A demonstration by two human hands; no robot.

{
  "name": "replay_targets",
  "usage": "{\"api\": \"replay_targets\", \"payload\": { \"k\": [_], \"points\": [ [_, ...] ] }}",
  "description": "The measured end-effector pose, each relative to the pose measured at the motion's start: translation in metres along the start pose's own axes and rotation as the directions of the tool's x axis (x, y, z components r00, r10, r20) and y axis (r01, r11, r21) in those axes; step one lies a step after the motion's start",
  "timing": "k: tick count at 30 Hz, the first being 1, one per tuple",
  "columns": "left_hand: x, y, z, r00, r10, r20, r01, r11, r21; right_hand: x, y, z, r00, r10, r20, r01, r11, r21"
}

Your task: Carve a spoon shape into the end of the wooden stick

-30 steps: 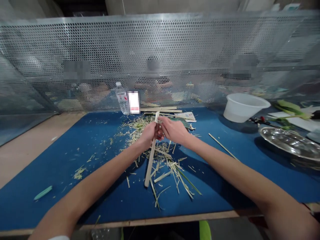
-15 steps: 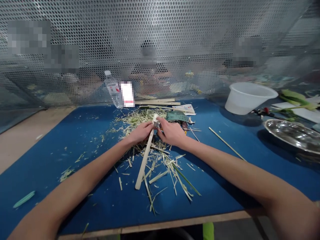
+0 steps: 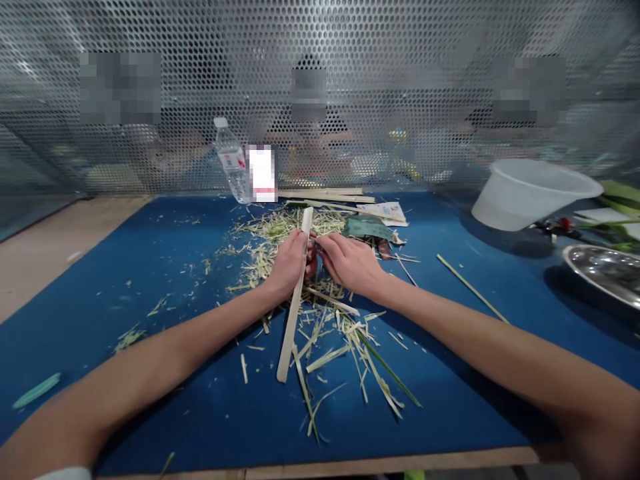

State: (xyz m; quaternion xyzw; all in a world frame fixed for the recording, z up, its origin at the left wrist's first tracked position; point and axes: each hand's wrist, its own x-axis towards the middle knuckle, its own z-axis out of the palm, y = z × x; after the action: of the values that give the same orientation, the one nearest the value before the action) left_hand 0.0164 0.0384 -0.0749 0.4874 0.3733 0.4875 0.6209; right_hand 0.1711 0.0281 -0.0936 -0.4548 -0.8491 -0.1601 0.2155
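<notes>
A blue-topped desk (image 3: 165, 407) fills the view, with a perforated metal screen (image 3: 320, 60) rising behind it. On the right stand a white plastic bowl (image 3: 530, 195) and the edge of a steel tray (image 3: 605, 270); a plastic water bottle (image 3: 231, 160) stands at the back. Loose pale shavings (image 3: 325, 360) are heaped mid-desk, and a green leaf scrap (image 3: 369, 228) lies beyond them. Above the heap, the left hand (image 3: 289, 265) clenches a long flat bamboo strip (image 3: 294, 307), which slants down toward the desk. The right hand (image 3: 347, 263) sits just beside it, its fingers (image 3: 330, 250) curled inward. Whatever they pinch is hard to make out, perhaps a small metal blade.
</notes>
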Motion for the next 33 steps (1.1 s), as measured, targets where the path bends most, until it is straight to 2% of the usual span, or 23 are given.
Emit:
{"api": "replay_targets", "payload": {
  "k": [5,10,15,21,28,33],
  "points": [
    [-0.003,-0.002,-0.002,0.997,-0.026,0.067,0.027,1.000,-0.007,-0.002,0.006,0.007,0.996,0.003,-0.087,0.002,0.998,0.059],
    [-0.001,-0.007,-0.005,0.990,-0.077,0.118,0.077,0.997,0.000,-0.002,0.006,0.008,1.000,0.012,-0.019,-0.009,0.992,0.125],
    [0.000,-0.009,-0.005,0.989,-0.091,0.115,0.091,0.996,0.008,-0.002,0.006,0.007,0.999,0.029,-0.030,-0.025,0.990,0.140],
    [-0.001,-0.008,-0.005,0.985,-0.086,0.150,0.080,0.996,0.041,-0.004,0.008,0.010,0.997,0.017,-0.070,-0.006,0.988,0.152],
    [0.002,-0.015,-0.009,0.983,-0.056,0.177,0.022,0.982,0.189,-0.005,0.010,0.010,1.000,0.028,-0.008,-0.027,0.990,0.138],
    [0.000,-0.014,-0.009,0.981,-0.062,0.184,0.028,0.983,0.184,-0.004,0.008,0.008,0.998,0.055,0.000,-0.054,0.987,0.154]
  ]
}}
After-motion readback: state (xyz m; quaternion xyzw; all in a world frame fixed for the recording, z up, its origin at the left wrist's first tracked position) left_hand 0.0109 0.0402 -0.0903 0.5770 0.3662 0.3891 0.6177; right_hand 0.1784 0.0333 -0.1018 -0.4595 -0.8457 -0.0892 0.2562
